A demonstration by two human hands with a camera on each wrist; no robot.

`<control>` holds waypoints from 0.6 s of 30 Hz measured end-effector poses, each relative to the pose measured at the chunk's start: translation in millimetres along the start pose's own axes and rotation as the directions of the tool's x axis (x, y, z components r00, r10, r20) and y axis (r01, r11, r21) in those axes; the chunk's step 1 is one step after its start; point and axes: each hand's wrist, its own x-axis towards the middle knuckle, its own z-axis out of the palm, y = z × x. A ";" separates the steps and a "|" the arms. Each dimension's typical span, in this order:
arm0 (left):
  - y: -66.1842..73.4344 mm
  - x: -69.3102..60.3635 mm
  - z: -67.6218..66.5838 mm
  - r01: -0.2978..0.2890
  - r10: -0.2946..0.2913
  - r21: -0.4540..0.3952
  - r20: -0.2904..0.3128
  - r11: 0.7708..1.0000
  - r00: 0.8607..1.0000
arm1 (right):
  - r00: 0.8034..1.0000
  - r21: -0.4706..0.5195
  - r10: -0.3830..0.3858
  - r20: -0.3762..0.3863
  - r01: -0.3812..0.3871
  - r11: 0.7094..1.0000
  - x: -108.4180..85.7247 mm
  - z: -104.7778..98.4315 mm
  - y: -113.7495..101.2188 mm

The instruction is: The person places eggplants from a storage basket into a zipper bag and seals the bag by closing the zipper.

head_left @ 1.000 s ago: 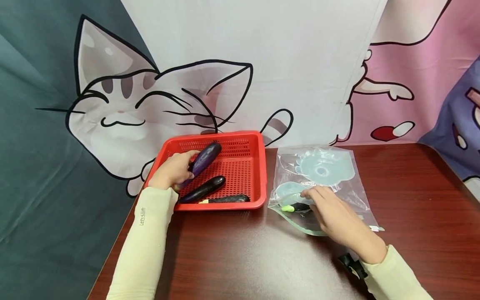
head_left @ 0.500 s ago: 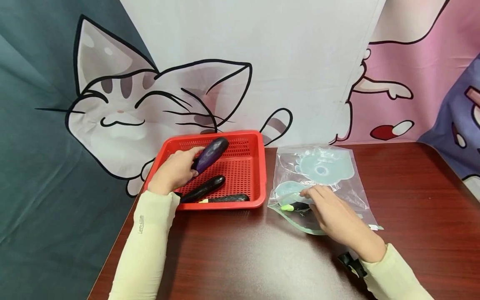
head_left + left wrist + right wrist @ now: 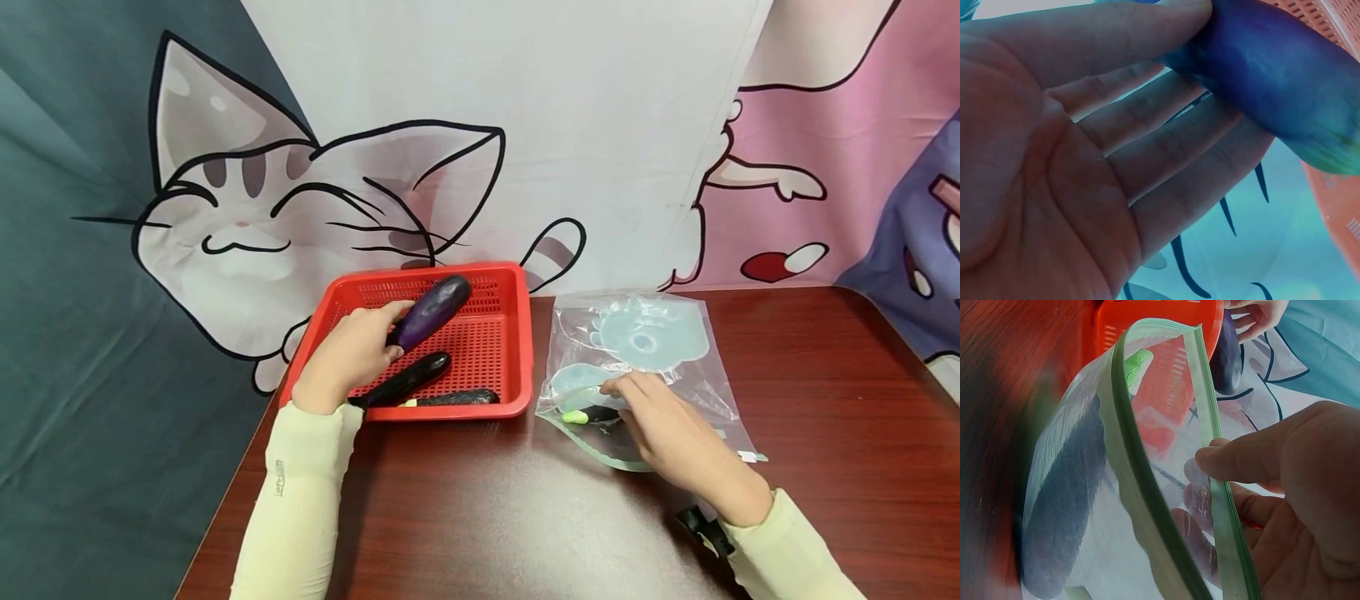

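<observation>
My left hand (image 3: pixel 351 352) grips a dark purple eggplant (image 3: pixel 435 312) between thumb and fingers, holding it tilted over the red basket (image 3: pixel 527 342). That eggplant (image 3: pixel 1272 75) crosses the fingers in the left wrist view. Two more eggplants, a long one (image 3: pixel 411 377) and one (image 3: pixel 459 397) by the front wall, lie in the basket. My right hand (image 3: pixel 678 437) pinches the green zip edge of a clear plastic bag (image 3: pixel 566 333), whose mouth gapes. Inside the bag lies an eggplant (image 3: pixel 1063 519) with a green stem end; in the head view my right hand partly hides it.
The basket and bag lie side by side on a dark red wooden table (image 3: pixel 480 508). Behind them hangs a cloth (image 3: pixel 600 125) printed with cartoon cats. The basket's right wall stands between the held eggplant and the bag.
My left hand has lifted the eggplant and shifted it to the right above the basket. The right hand and the bag have stayed in place.
</observation>
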 end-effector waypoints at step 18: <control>23.2 -18.7 6.8 -0.109 0.108 0.000 -0.079 0.994 0.991 | 1.000 0.003 0.005 0.006 -0.005 1.000 0.7 -1.0 -0.2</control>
